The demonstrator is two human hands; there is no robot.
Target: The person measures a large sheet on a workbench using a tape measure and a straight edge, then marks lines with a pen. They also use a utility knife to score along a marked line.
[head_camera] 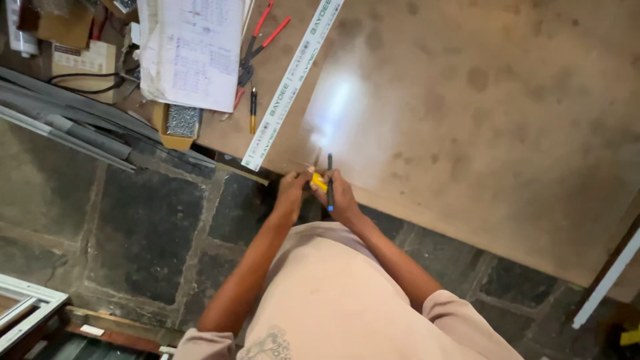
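The floor (100, 220) is dark stone slabs with pale, dusty joints, and a big brown board (480, 133) lies over it – blotched, with a bright patch of light (340, 100) near its lower edge. Grey metal bars (73, 130) run slantwise at the left; a white frame (23, 307) sits in the bottom corner.

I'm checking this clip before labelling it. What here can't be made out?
Head view only:
- Yellow object: mostly covered by the left hand and right hand; its kind is unclear.
- Pen tip: too small to tell whether it touches the board.
- Small box: contents too small to identify.
- Red-handled pliers: jaws under the paper.
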